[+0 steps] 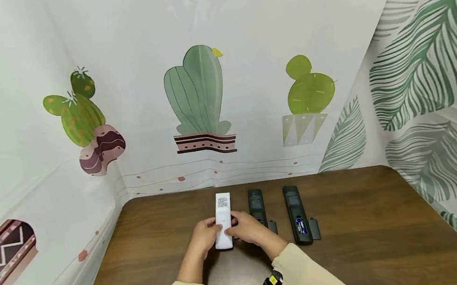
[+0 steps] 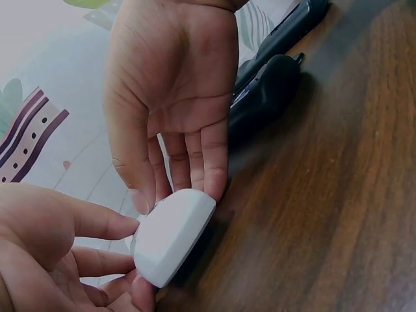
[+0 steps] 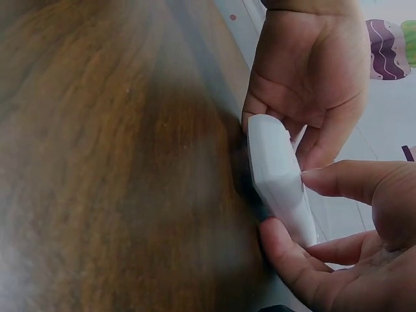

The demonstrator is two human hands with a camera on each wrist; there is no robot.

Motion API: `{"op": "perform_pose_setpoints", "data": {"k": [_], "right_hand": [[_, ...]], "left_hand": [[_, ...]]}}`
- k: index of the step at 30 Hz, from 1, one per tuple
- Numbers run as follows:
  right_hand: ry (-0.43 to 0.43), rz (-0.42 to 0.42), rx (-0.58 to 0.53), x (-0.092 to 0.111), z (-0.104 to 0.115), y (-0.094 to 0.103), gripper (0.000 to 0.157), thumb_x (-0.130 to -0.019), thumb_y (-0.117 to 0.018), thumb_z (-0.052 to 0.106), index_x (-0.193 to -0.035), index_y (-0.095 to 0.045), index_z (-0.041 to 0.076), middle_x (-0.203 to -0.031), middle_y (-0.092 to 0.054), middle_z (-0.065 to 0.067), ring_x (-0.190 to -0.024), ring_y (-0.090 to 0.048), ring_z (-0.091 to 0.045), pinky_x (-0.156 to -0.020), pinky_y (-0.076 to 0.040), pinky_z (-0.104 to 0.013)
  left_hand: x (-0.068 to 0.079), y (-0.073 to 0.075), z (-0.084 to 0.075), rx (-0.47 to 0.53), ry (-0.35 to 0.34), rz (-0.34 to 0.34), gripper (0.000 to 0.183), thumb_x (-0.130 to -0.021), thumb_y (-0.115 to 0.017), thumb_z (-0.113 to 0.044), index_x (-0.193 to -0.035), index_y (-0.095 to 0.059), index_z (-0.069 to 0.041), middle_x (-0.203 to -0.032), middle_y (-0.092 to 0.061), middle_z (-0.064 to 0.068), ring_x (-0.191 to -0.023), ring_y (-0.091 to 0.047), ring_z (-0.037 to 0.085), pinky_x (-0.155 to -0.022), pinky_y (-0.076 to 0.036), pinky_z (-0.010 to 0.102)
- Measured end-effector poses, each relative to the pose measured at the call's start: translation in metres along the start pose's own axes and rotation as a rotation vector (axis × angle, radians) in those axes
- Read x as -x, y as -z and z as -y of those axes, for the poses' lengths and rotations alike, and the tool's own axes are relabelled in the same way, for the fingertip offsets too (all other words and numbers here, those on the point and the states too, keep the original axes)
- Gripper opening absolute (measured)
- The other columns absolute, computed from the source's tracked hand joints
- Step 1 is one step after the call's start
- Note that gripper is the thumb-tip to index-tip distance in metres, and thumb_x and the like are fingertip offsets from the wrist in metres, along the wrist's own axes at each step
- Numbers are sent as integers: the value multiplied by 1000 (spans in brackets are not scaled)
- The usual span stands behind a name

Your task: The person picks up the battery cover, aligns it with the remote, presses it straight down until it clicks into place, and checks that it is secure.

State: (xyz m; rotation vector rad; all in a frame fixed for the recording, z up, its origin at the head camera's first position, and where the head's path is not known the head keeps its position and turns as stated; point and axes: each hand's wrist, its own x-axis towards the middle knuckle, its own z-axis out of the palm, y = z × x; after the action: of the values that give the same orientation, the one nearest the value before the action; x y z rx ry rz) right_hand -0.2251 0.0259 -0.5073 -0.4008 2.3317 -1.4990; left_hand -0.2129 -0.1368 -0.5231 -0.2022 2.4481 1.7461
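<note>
A white remote control [image 1: 223,216] lies back side up between both hands, with a printed label near its far end. My left hand [image 1: 203,236] grips its left edge, thumb on the upper face and fingers curled at the side. From the other side my right hand [image 1: 248,227] holds the right edge in the same way, its thumb also on top. In the left wrist view the near end of the white remote [image 2: 172,237] is held just over the table. The right wrist view shows that rounded end of the white remote [image 3: 276,169] between the hands.
To the right lie two black remotes. The nearer black remote [image 1: 256,203] is partly hidden by the right hand, a dark battery cover [image 1: 272,226] beside it. The farther black remote [image 1: 293,205] has blue batteries [image 1: 301,225] showing and another cover [image 1: 314,229] alongside. A brown wooden table [image 1: 366,239] meets a printed cloth.
</note>
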Motion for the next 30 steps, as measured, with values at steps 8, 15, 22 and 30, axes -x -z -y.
{"op": "perform_pose_setpoints", "data": {"k": [8,15,22,30], "right_hand": [[-37,-28,72,-2,3,-4,58,-85,-72,10,-138,-52,-6,-111,-55,-22,-76,-59,-19,-60,-51,-27],[-24,-52,116,0,7,-6,59,-83,-73,11,-136,-54,-6,-110,-55,-22,-83,-56,-21,-63,-47,-27],[-30,-53,125,-2,6,-9,55,-85,-72,12,-135,-55,-4,-112,-53,-21,-87,-56,-23,-67,-50,-30],[-32,-86,162,-1,4,-13,62,-84,-72,13,-139,-52,-5,-118,-52,-25,-97,-56,-26,-84,-51,-41]], "left_hand": [[0,0,0,-6,7,-9,44,-93,-60,-8,-130,-56,16,-119,-68,29,-103,-67,30,-87,-58,41],[-2,1,2,-10,11,-5,45,-93,-59,-8,-131,-57,16,-120,-67,29,-105,-67,31,-88,-57,42],[-2,1,2,-22,2,2,42,-93,-58,-6,-129,-59,14,-116,-69,28,-100,-67,28,-84,-57,39],[-3,0,1,-24,-37,-10,41,-91,-57,0,-128,-58,17,-110,-70,30,-94,-68,28,-80,-59,39]]}}
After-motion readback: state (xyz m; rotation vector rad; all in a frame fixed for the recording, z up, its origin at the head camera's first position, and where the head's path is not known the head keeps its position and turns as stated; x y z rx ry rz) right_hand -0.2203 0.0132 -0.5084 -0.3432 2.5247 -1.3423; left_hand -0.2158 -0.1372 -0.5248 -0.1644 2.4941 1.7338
